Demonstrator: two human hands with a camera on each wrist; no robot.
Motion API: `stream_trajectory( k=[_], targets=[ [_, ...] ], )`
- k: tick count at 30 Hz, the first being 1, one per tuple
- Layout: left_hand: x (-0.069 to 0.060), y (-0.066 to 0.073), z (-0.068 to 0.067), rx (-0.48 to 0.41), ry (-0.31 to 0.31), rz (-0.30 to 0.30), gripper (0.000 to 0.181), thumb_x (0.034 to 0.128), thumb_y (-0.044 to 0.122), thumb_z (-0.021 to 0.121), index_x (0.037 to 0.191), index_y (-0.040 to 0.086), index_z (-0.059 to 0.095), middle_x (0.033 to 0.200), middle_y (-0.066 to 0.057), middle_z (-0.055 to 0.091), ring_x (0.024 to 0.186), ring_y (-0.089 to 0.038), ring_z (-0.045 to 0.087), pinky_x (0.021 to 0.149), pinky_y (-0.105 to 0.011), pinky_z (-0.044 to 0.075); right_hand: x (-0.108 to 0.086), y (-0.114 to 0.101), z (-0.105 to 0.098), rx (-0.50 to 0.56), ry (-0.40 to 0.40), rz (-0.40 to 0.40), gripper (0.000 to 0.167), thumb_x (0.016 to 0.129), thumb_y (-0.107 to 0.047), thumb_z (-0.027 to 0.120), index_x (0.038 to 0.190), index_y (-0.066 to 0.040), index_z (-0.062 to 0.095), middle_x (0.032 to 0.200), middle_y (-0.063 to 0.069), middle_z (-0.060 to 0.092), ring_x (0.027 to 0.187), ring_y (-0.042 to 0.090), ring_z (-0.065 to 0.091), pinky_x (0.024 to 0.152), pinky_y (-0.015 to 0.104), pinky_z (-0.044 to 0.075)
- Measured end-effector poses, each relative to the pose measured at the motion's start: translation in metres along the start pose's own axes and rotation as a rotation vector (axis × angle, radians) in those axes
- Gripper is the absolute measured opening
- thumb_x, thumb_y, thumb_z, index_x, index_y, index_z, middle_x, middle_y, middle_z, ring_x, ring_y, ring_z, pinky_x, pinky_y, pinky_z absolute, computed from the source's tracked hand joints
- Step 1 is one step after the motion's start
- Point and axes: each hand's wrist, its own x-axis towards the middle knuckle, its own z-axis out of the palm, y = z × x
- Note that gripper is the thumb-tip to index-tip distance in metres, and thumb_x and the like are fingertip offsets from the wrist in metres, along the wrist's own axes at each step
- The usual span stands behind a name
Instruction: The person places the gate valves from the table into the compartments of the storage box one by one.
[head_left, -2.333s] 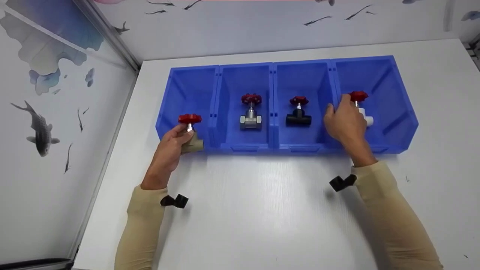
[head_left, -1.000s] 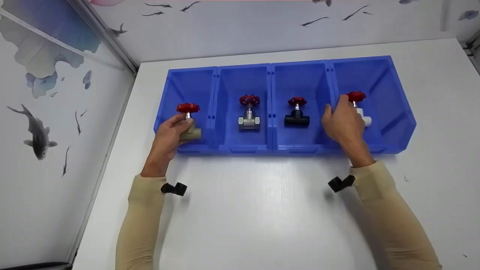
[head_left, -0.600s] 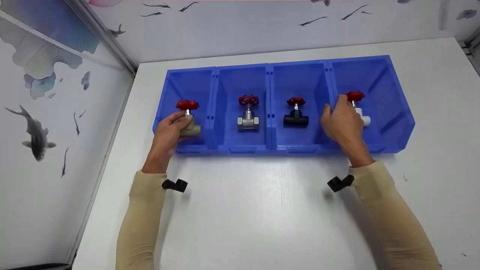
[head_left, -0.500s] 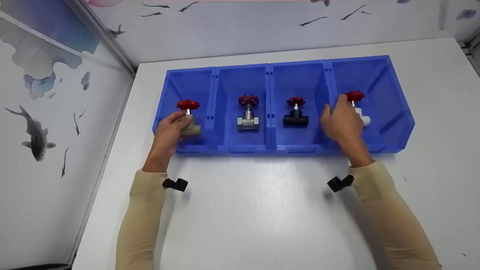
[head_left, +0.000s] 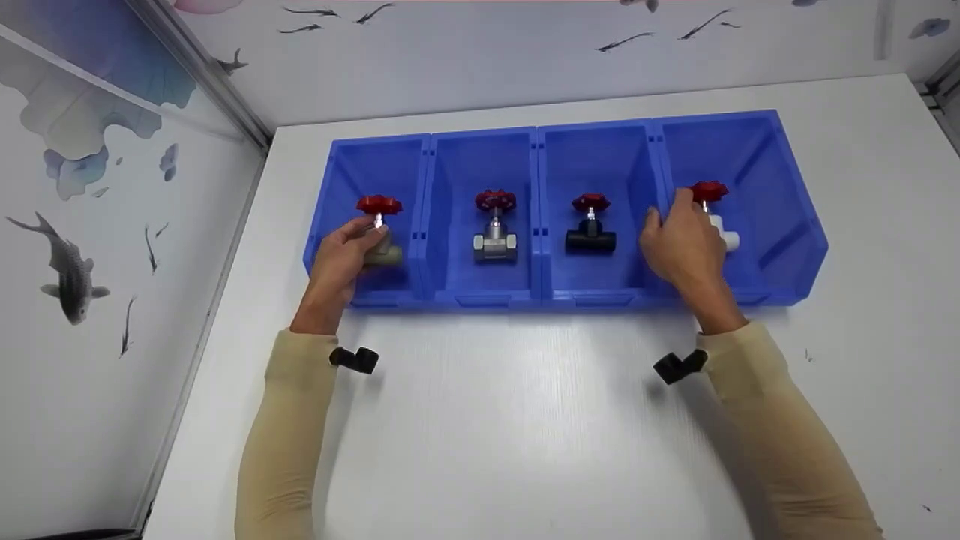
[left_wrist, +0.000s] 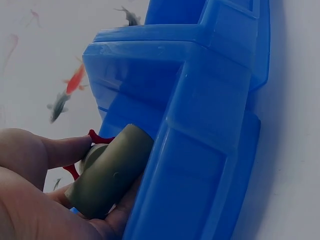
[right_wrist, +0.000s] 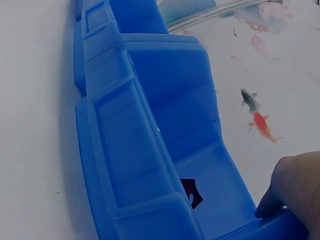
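Note:
My left hand (head_left: 339,259) holds a globe valve (head_left: 384,253) with an olive body and a red handwheel, inside the leftmost blue bin (head_left: 375,157). In the left wrist view, the thumb and fingers lie round the valve's olive body (left_wrist: 110,172). My right hand (head_left: 684,244) grips the wall between the two right-hand bins, its thumb on one side and fingers on the other; the right wrist view shows the thumb (right_wrist: 280,195) at that rim. Beside those fingers, a white valve (head_left: 726,234) with a red wheel is partly hidden in the rightmost bin (head_left: 780,195).
A metal valve (head_left: 495,244) stands in the second bin and a black valve (head_left: 591,238) in the third, both with red wheels. The bins stand side by side on a white table (head_left: 510,420). Printed panels (head_left: 480,60) rise behind and on the left.
Carrying the olive valve, my left hand has moved away from me, from the leftmost bin's front edge into that bin. My right hand stays at the same wall.

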Motion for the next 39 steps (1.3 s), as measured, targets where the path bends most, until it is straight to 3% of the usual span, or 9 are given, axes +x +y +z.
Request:
stream_trajectory(
  k=[18, 29, 39],
  targets=[
    [0.013, -0.004, 0.004, 0.007, -0.028, -0.007, 0.053, 0.0969, 0.027, 0.065, 0.145, 0.009, 0.05, 0.132, -0.007, 0.058, 0.097, -0.013, 0.059, 0.084, -0.028, 0.048, 0.0, -0.001, -0.001, 0.003, -0.02, 0.003, 0.055, 0.104, -0.034, 0.035, 0.139, 0.009, 0.033, 0.122, 0.032, 0.053, 0.106, 0.051, 0.055, 0.087, 0.065, 0.042],
    [0.018, -0.007, 0.011, 0.078, -0.038, -0.018, 0.05, 0.0991, 0.026, 0.062, 0.145, 0.01, 0.05, 0.131, -0.009, 0.058, 0.106, -0.017, 0.057, 0.09, -0.032, 0.046, 0.0, -0.001, 0.0, -0.002, -0.003, 0.002, 0.054, 0.104, -0.034, 0.036, 0.137, 0.008, 0.035, 0.117, 0.032, 0.055, 0.103, 0.051, 0.056, 0.083, 0.064, 0.043],
    [0.022, -0.008, 0.015, 0.11, -0.024, -0.033, 0.049, 0.0996, 0.025, 0.061, 0.144, 0.008, 0.05, 0.144, -0.01, 0.051, 0.119, -0.021, 0.049, 0.098, -0.036, 0.043, 0.0, 0.0, 0.0, 0.004, 0.004, -0.002, 0.053, 0.104, -0.033, 0.036, 0.137, 0.008, 0.036, 0.116, 0.031, 0.055, 0.101, 0.051, 0.057, 0.082, 0.064, 0.044]
  ],
)
